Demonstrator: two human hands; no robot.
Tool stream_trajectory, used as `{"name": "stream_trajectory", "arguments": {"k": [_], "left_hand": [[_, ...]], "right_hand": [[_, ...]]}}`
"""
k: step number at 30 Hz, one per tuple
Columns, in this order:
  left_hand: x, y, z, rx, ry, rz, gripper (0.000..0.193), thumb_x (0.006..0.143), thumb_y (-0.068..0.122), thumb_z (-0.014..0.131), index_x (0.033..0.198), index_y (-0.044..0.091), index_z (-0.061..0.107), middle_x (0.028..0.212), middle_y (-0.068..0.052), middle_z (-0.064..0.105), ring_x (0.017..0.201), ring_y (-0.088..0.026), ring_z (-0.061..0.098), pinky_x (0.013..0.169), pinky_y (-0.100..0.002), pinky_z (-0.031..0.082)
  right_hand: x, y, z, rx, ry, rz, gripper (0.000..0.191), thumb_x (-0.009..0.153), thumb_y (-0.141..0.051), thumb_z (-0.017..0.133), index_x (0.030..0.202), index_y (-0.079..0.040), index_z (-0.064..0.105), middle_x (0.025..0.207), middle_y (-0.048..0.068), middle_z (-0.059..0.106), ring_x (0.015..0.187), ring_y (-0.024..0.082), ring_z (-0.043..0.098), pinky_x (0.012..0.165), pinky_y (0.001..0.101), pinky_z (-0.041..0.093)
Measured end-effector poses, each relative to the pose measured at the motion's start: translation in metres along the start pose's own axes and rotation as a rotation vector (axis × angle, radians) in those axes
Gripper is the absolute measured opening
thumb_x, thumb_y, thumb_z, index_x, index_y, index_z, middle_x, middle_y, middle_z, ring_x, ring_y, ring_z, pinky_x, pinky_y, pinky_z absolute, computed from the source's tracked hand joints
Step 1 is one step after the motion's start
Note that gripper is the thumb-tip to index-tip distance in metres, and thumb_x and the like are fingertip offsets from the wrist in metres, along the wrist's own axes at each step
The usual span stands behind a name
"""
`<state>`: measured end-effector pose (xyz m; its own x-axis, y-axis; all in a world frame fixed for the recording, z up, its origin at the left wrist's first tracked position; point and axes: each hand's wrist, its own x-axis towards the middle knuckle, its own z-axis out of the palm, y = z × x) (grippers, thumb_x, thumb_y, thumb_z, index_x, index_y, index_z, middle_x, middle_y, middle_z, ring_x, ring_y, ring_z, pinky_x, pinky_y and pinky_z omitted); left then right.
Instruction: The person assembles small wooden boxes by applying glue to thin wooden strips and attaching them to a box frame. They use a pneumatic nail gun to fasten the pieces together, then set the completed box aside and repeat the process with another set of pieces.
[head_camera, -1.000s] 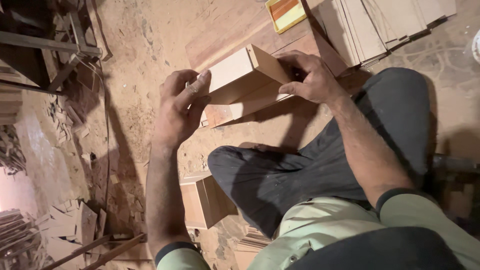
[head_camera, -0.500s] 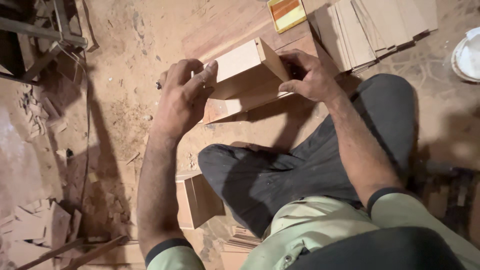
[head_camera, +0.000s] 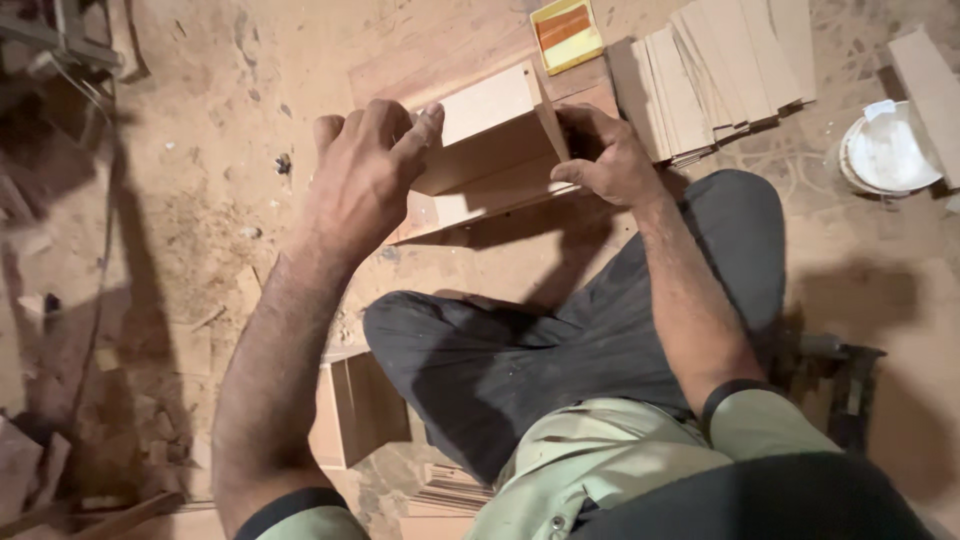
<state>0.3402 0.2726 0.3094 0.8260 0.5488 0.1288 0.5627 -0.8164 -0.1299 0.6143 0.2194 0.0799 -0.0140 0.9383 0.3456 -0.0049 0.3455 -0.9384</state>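
Your view has shifted right since a second ago; both hands keep gripping the box (head_camera: 490, 150) on the floor (head_camera: 200, 200). Your left hand (head_camera: 365, 175) curls over its left end, your right hand (head_camera: 605, 155) pinches the right panel. Box looks partly assembled, top open; board stack (head_camera: 715, 75), tub (head_camera: 885, 150), sanding block (head_camera: 566, 33) lie beyond.

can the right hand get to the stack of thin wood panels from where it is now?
Probably yes. The right hand grips the right end of the small wooden box, and the stack of thin wood panels lies just beyond it on the floor with nothing between. It would have to let go of the box first.
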Motion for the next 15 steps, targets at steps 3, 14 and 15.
{"name": "stream_trajectory", "arguments": {"k": [3,14,15], "left_hand": [[-0.003,0.0,0.004,0.027,0.028,0.016,0.059,0.09,-0.006,0.063,0.145,0.016,0.063,0.113,-0.01,0.062,0.106,-0.028,0.061,0.091,-0.048,0.043],[-0.028,-0.014,0.015,-0.124,0.252,0.065,0.051,0.1,0.025,0.073,0.145,0.006,0.058,0.123,-0.017,0.06,0.118,-0.033,0.058,0.102,-0.055,0.038],[-0.038,-0.024,0.026,-0.104,0.364,0.068,0.056,0.1,0.03,0.072,0.145,0.002,0.055,0.13,-0.02,0.059,0.124,-0.036,0.056,0.104,-0.054,0.038]], "right_hand": [[-0.001,-0.001,0.001,0.027,-0.004,-0.012,0.075,0.082,-0.036,0.09,0.143,-0.006,0.06,0.136,0.01,0.07,0.132,0.024,0.065,0.117,0.0408,0.053],[-0.008,0.009,0.005,0.012,0.027,0.029,0.083,0.078,-0.041,0.09,0.144,-0.003,0.056,0.12,0.007,0.069,0.113,0.019,0.069,0.101,0.0361,0.061],[-0.007,0.01,0.005,-0.077,0.031,0.012,0.087,0.075,-0.043,0.089,0.145,-0.004,0.055,0.114,0.005,0.068,0.106,0.018,0.07,0.094,0.0347,0.063]]}}
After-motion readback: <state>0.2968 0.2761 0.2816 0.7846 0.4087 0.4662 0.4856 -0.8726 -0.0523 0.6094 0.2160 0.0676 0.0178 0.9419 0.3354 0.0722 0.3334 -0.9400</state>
